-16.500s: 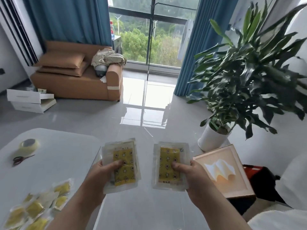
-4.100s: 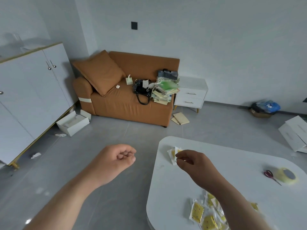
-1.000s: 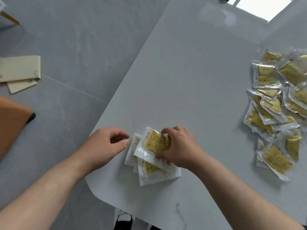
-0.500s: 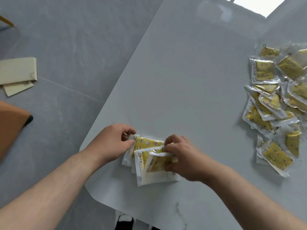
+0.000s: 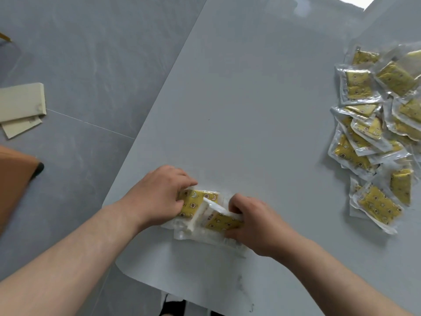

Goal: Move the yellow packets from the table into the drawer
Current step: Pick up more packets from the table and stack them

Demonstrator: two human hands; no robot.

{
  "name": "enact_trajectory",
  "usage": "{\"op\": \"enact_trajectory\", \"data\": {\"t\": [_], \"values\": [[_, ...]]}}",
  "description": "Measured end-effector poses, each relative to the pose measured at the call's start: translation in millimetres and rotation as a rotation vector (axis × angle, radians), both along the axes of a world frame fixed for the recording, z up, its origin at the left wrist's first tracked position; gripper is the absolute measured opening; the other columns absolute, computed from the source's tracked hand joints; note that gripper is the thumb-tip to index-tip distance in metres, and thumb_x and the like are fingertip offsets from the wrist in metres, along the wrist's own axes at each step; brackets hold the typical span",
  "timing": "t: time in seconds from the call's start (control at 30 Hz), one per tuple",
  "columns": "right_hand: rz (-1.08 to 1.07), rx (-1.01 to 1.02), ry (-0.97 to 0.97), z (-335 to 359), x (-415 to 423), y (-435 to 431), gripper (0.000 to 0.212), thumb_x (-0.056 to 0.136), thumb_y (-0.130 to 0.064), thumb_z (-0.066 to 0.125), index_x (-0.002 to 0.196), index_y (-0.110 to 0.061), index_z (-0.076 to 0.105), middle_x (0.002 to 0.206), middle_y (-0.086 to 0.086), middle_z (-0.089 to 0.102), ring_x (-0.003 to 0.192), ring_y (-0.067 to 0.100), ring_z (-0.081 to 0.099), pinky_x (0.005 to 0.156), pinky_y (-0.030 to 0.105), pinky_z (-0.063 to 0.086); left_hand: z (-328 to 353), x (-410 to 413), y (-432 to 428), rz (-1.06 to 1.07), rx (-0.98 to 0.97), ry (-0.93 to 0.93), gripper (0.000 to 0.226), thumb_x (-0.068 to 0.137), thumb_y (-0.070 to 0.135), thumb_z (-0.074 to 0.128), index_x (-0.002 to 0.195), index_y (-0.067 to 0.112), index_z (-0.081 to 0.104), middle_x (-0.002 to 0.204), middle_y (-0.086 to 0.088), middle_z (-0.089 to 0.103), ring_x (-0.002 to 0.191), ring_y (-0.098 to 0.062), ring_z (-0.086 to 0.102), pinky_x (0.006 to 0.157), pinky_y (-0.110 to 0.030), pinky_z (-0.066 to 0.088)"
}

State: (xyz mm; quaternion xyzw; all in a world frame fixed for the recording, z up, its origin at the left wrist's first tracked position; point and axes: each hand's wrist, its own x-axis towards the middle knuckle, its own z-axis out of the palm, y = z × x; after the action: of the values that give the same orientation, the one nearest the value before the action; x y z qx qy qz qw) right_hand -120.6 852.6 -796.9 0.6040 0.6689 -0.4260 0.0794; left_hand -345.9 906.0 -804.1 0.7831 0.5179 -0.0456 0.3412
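A small stack of yellow packets (image 5: 200, 202) in clear wrappers lies near the front left corner of the pale table (image 5: 239, 106). My left hand (image 5: 159, 197) grips the stack's left side, fingers curled over its edge. My right hand (image 5: 252, 222) grips the right side, with one packet tilted up between the two hands. A larger loose pile of yellow packets (image 5: 373, 133) is spread at the table's right edge. No drawer is in view.
Grey tiled floor (image 5: 91, 65) lies left of the table. Two beige flat boards (image 5: 20, 108) rest on the floor at far left, and an orange sofa corner (image 5: 13, 179) juts in below them. A dark shoe (image 5: 173, 307) shows under the table's front edge.
My left hand has closed over the left side of the small stack, and my right hand has pulled the packets together, tipping one up on edge.
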Motion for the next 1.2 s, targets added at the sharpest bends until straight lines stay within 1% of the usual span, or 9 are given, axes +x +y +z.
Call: {"op": "enact_trajectory", "data": {"t": [0.07,0.17,0.37,0.47,0.57,0.7,0.8,0.97,1.2], "values": [[-0.211,-0.1,0.072,5.1,13.4,-9.3,0.032,0.071,-0.025,0.075,0.086,-0.031,0.047,0.08,-0.011,0.058,0.069,0.009,0.055,0.059,0.028,0.047,1.7,6.8,-4.4,-0.06,0.018,0.036,0.047,0.075,0.033,0.057,0.122,0.03,0.062,0.113,0.01,0.059,0.111,-0.016,0.051,0.095,-0.03,0.039],[-0.494,-0.14,0.183,10.5,36.4,-30.3,0.031,0.068,-0.013,0.079,0.089,-0.029,0.062,0.079,-0.01,0.069,0.07,0.002,0.063,0.066,0.028,0.054,3.1,20.5,-11.2,-0.125,0.049,0.135,0.05,0.075,0.055,0.061,0.117,0.028,0.06,0.108,0.006,0.053,0.106,-0.018,0.05,0.093,-0.031,0.037],[-0.979,-0.181,0.378,9.0,65.3,-61.2,0.024,0.076,0.007,0.074,0.09,-0.013,0.071,0.079,0.003,0.077,0.071,0.017,0.073,0.057,0.02,0.055,5.4,36.4,-22.6,-0.109,0.056,0.225,0.035,0.077,0.051,0.063,0.096,0.026,0.048,0.097,0.008,0.046,0.093,-0.016,0.045,0.083,-0.028,0.035],[-1.081,-0.185,0.428,6.1,65.8,-64.9,0.026,0.077,0.008,0.073,0.095,-0.011,0.071,0.083,0.006,0.077,0.074,0.019,0.074,0.059,0.024,0.057,8.8,42.2,-26.1,-0.104,0.055,0.261,0.031,0.078,0.042,0.062,0.088,0.024,0.039,0.087,0.009,0.045,0.082,-0.017,0.041,0.072,-0.029,0.029],[-1.104,-0.177,0.46,3.6,62.0,-62.5,0.025,0.077,0.007,0.073,0.094,-0.011,0.071,0.083,0.006,0.077,0.076,0.02,0.074,0.063,0.027,0.058,12.2,47.5,-26.1,-0.11,0.003,0.304,0.03,0.077,0.042,0.063,0.09,0.025,0.042,0.088,0.006,0.054,0.087,-0.021,0.05,0.07,-0.03,0.029],[-1.102,-0.179,0.499,5.0,58.8,-56.6,0.024,0.077,0.005,0.074,0.094,-0.011,0.072,0.084,0.007,0.077,0.079,0.024,0.074,0.071,0.036,0.06,12.1,50.7,-24.2,-0.073,-0.162,0.315,0.03,0.072,0.039,0.064,0.072,0.02,0.04,0.078,0.008,0.05,0.08,-0.018,0.053,0.062,-0.032,0.034],[-1.112,-0.203,0.549,8.7,59.6,-52.0,0.022,0.078,0.003,0.074,0.096,-0.009,0.07,0.085,0.009,0.077,0.08,0.026,0.074,0.069,0.035,0.06,9.7,47.5,-25.5,0.099,-0.34,0.2,0.029,0.067,0.037,0.065,0.072,0.016,0.046,0.074,0.002,0.056,0.074,-0.019,0.058,0.06,-0.034,0.042],[-1.185,-0.251,0.644,21.5,63.7,-50.7,0.022,0.084,-0.005,0.071,0.105,-0.008,0.065,0.094,0.011,0.076,0.085,0.028,0.074,0.074,0.042,0.059,30.1,47.1,-36.9,0.598,-0.714,-0.332,0.026,0.071,0.014,0.076,0.096,0.013,0.068,0.085,-0.005,0.075,0.078,-0.019,0.072,0.067,-0.031,0.058],[-1.261,-0.273,0.809,78.9,71.5,-51.2,0.03,0.079,-0.005,0.073,0.107,-0.004,0.063,0.098,0.02,0.074,0.089,0.04,0.071,0.08,0.051,0.057,78.3,53.2,-50.6,0.912,-0.905,-0.653,0.075,0.039,0.027,0.087,0.104,-0.003,0.066,0.094,-0.023,0.072,0.08,-0.036,0.072,0.059,-0.038,0.057]]}}
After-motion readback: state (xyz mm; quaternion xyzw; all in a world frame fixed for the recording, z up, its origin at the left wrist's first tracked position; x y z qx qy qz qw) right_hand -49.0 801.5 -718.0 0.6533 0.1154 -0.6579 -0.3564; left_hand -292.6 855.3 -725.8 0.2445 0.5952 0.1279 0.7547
